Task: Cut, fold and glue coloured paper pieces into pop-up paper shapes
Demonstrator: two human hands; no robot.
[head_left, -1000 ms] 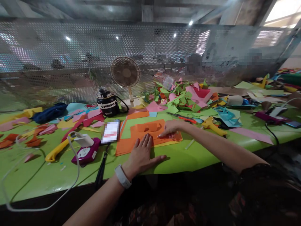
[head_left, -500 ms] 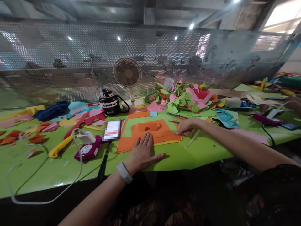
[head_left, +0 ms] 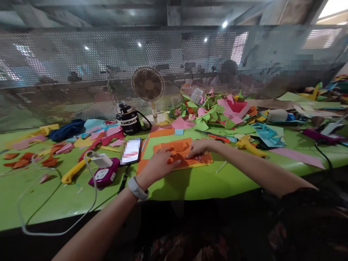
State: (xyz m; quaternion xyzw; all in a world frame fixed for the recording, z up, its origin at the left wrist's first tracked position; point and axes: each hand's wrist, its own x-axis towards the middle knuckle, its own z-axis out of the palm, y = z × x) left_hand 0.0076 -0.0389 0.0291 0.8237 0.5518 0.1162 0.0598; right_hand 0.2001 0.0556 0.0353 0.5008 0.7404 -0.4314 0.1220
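Observation:
Several orange paper sheets (head_left: 205,158) lie stacked on the green tabletop in front of me, with a yellow sheet's edge showing beneath. A small folded orange strip (head_left: 182,145) rests on top, partly covered by my fingers. My left hand (head_left: 156,165), with a pale watch on its wrist, reaches over the stack from the left, its fingers apart and bent towards the strip. From the right, my right hand (head_left: 201,148) is curled, with a fingertip down on the orange paper near the strip. Whether it pinches any paper is hidden. Scissors (head_left: 214,136) with red handles lie behind my right hand.
Left of the stack are a phone (head_left: 131,151), a purple power socket (head_left: 104,177) with a white cable, and a yellow-handled tool (head_left: 73,173). A yellow glue gun (head_left: 250,146) lies beyond my right forearm. Behind stand a black bottle (head_left: 127,125), a fan (head_left: 148,84) and piled paper scraps (head_left: 214,112).
My right hand has moved left from the stack's right edge onto its middle. My left hand, flat before, has lifted and bent its fingers near the strip. The view has shifted slightly.

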